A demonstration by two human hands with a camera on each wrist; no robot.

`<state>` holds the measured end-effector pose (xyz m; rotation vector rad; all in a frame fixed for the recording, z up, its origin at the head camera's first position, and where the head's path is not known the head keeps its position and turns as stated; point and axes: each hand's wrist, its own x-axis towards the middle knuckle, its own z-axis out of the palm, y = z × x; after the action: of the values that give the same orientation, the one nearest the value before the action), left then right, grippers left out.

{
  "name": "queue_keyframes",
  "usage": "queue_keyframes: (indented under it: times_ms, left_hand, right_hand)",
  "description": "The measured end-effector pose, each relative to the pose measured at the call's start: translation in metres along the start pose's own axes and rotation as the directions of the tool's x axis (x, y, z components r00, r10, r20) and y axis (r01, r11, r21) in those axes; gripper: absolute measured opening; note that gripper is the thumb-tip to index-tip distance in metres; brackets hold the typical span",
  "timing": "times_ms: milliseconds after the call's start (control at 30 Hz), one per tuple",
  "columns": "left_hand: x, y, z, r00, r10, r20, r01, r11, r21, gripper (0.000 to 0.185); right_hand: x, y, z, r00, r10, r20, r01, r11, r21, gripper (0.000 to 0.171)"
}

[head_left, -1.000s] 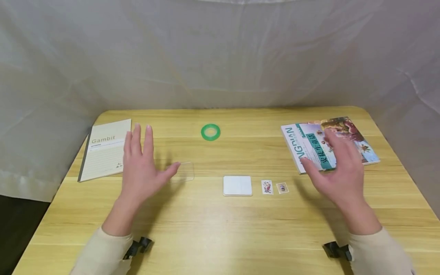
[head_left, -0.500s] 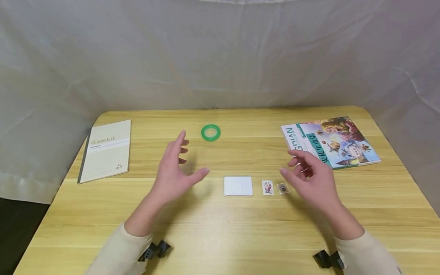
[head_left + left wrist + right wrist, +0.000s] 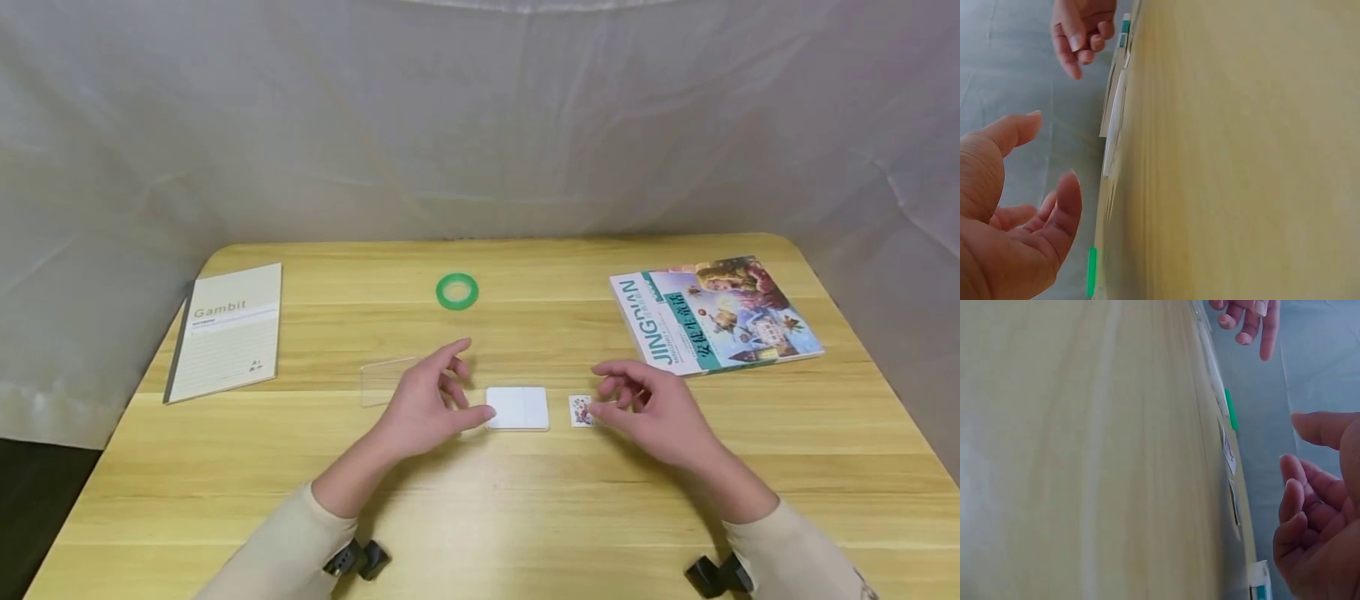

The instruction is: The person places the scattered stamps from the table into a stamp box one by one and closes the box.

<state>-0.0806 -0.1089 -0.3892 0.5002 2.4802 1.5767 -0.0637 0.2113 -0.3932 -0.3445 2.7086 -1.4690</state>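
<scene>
In the head view my left hand [image 3: 427,404] hovers at the left side of a white rectangular block [image 3: 519,408] with a clear rim, its thumb overlapping the block's left edge. Thumb and fingers are apart and hold nothing. A clear flat plate [image 3: 378,385] lies partly behind this hand. My right hand [image 3: 660,417] hangs over the right of a small stamp-like picture [image 3: 580,411], fingers loosely bent and nothing between them. It hides most of a second such picture, which shows in the right wrist view as a thin slip [image 3: 1234,499]. Both wrist views show the hands above the table.
A green tape roll [image 3: 457,292] lies at the back middle of the wooden table [image 3: 480,525]. To the left is a cream notebook [image 3: 228,333], to the right a colourful book [image 3: 720,317]. A grey curtain [image 3: 480,125] hangs behind.
Both hands have moved inward and lower, from wide apart to either side of the white block and small pictures. Their spread fingers have relaxed into a loose bend. The objects stay in place.
</scene>
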Motion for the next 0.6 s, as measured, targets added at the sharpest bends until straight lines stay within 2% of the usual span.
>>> queue_keyframes:
  times_ms: [233, 433, 600]
  left_hand:
    - [0.004, -0.006, 0.006, 0.998, -0.037, 0.046, 0.035, 0.999, 0.027, 0.086]
    - [0.007, -0.009, 0.015, 0.994, -0.019, 0.109, 0.011, 0.997, 0.074, 0.085]
    - [0.006, -0.013, 0.02, 0.994, 0.0, 0.111, -0.013, 0.994, 0.113, 0.076]
  right_hand:
    - [0.002, 0.012, 0.004, 0.999, 0.006, 0.054, -0.002, 0.997, -0.072, 0.035]
    - [0.004, 0.018, 0.005, 0.996, -0.002, 0.088, 0.013, 0.991, -0.131, 0.031]
    - [0.002, 0.017, 0.008, 0.994, -0.005, 0.106, 0.022, 0.986, -0.166, 0.03]
